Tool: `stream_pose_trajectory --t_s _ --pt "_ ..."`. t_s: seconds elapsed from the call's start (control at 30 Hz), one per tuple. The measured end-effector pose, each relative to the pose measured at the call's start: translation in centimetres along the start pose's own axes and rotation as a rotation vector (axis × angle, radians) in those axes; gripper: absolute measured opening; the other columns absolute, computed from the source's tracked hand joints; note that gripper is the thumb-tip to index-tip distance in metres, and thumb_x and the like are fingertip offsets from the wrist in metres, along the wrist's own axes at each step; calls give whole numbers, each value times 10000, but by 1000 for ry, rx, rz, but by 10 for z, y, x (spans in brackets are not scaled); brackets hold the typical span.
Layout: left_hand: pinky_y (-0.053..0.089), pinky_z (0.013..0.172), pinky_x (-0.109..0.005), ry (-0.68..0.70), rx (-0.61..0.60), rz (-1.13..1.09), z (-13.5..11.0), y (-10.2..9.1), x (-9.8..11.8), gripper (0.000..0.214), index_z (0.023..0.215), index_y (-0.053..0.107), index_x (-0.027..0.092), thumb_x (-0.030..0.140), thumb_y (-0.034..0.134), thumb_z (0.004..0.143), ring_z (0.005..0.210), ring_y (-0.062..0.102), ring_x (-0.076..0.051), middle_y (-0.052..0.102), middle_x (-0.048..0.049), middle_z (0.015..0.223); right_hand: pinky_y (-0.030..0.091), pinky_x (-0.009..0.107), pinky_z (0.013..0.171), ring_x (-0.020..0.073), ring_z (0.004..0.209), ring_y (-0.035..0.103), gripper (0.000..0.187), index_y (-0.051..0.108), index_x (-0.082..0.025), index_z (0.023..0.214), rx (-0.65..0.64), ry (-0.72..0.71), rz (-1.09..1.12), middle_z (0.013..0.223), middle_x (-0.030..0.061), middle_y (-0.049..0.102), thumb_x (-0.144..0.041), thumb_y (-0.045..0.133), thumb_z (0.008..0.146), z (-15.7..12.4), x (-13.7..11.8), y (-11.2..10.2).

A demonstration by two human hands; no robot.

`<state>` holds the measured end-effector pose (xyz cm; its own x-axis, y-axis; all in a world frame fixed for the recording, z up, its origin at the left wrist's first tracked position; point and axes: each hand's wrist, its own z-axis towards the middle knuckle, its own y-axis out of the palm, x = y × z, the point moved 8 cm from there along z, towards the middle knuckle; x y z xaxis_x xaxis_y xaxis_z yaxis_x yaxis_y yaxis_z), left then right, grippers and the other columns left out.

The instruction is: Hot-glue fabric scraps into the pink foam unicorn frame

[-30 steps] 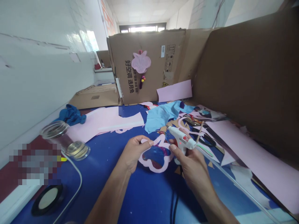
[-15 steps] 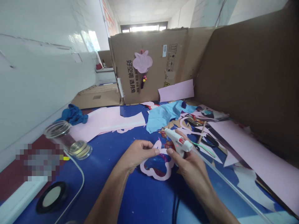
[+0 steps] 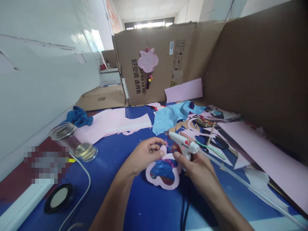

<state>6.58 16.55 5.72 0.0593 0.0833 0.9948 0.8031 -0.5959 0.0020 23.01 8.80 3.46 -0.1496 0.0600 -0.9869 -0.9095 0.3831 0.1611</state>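
Observation:
A pink scalloped frame cutout (image 3: pixel 166 185) with shiny blue and purple material (image 3: pixel 163 170) inside its outline is held over the blue table. My left hand (image 3: pixel 146 154) pinches the upper left tip of the frame between thumb and fingers. My right hand (image 3: pixel 196 165) is wrapped round a white glue gun (image 3: pixel 184 142), its nozzle pointing up and left. A clear glue stick (image 3: pixel 250 187) runs out of the gun's back end toward the lower right. The right thumb also presses on the frame's upper right edge.
Pink sheets (image 3: pixel 108 123) and a light blue cloth (image 3: pixel 170 117) lie farther back. Paper scraps and scissors (image 3: pixel 220 141) spread at the right. A glass jar (image 3: pixel 74 141) lies tipped at left, near a roll of tape (image 3: pixel 59 197). A pink ornament (image 3: pixel 148 61) hangs on the cardboard (image 3: pixel 158 83).
The view has shifted slightly. The frame has tilted a little, showing more of the shiny blue material inside. Both hands keep their hold.

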Motion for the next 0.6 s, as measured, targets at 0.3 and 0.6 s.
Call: stream_pose_trajectory --t_s 0.3,0.6 --pt "512 914 -326 109 -47 200 -4 4 10 263 1020 850 209 179 766 772 999 708 -239 809 -61 1096 539 426 1022 307 1144 734 705 681 -253 1426 39 16 33 1182 47 825 -433 900 780 5 1 -8" --pt "488 801 -290 125 1 227 0 4 9 178 895 805 196 189 744 728 862 656 -203 760 -37 921 573 408 899 312 1053 753 709 697 -241 1407 53 23 -7 1161 63 832 -473 899 768 4 0 -9"
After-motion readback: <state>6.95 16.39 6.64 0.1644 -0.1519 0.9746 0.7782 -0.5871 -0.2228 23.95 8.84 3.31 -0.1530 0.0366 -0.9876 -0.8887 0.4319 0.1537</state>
